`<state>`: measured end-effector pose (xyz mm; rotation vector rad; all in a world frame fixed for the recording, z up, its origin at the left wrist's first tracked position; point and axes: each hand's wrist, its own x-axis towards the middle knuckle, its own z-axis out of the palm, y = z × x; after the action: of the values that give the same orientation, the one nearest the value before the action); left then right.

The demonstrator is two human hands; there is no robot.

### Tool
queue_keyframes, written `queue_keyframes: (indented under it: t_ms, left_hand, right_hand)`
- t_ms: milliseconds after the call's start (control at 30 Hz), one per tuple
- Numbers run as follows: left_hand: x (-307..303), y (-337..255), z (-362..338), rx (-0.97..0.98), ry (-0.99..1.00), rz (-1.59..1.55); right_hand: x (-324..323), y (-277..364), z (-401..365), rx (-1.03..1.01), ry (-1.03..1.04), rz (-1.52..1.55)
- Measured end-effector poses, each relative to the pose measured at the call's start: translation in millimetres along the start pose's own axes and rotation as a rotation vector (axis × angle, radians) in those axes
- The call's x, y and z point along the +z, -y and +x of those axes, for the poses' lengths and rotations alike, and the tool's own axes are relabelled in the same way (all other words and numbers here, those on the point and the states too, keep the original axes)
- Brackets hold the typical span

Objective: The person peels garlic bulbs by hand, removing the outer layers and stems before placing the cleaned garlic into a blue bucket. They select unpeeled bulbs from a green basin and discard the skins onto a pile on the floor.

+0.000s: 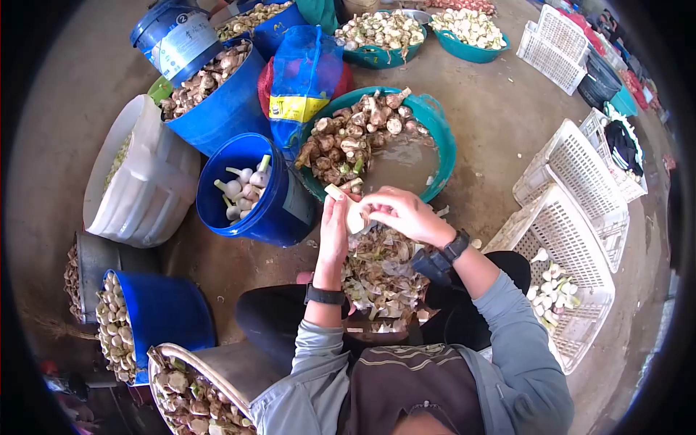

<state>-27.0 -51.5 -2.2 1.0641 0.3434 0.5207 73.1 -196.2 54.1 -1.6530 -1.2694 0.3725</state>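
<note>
My left hand (pixel 333 230) is closed around a pale garlic bulb (pixel 356 219), its cut stem pointing up and left. My right hand (pixel 406 213) meets the bulb from the other side, thumb and fingers pinched at its skin; what lies between the fingertips is too small to make out. Just beyond both hands is a teal basin (pixel 445 159) with muddy unpeeled garlic (pixel 355 134) and brown water. Beneath the hands lies a heap of garlic peelings (pixel 384 279). To the left, a blue bucket (pixel 286 225) contains clean white bulbs (pixel 249 187).
White plastic crates (pixel 573 239) line the right side, one holding trimmed garlic (pixel 554 293). More blue tubs (pixel 225 109) and a white barrel (pixel 156 188) crowd the left. A blue mesh bag (pixel 304 65) stands behind the basin. Teal tubs of garlic (pixel 380 36) sit at the back.
</note>
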Motion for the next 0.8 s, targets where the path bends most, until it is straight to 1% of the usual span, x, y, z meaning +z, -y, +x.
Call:
queue_keyframes:
  t_ms: [33,100,200,267,333,433,500,600,667,733,800]
  left_hand:
    - [1,1,1,-0.005,0.005,-0.001]
    - [1,0,0,-0.043,0.016,0.035]
    - [9,-7,-2,-0.071,0.003,0.009]
    - [18,-14,-2,-0.133,-0.101,-0.109]
    - [21,-11,-1,-0.138,-0.088,-0.112]
    - [24,-13,-1,-0.127,0.002,-0.013]
    - [23,-12,2,-0.114,-0.003,0.044]
    - [21,-11,5,-0.082,-0.014,0.119]
    - [20,-11,6,-0.067,-0.014,0.136]
    - [22,-12,5,-0.030,0.004,0.258]
    - [20,-20,5,-0.090,-0.001,0.138]
  right_hand:
    - [0,-5,0,0.005,-0.004,-0.002]
    - [4,-16,-1,-0.160,0.020,-0.074]
    - [0,-14,-6,-0.089,0.025,0.007]
    - [-4,-6,-9,-0.059,-0.004,0.062]
    - [-7,-3,-11,-0.026,-0.037,0.113]
    - [-9,-3,-14,-0.070,-0.038,0.069]
    - [-9,-4,-14,-0.147,-0.021,-0.021]
    - [-14,2,-15,-0.125,0.000,-0.043]
    - [-14,2,-15,-0.151,0.014,-0.059]
    - [-14,1,-16,-0.174,0.027,-0.075]
    - [-10,0,-18,-0.171,0.057,-0.176]
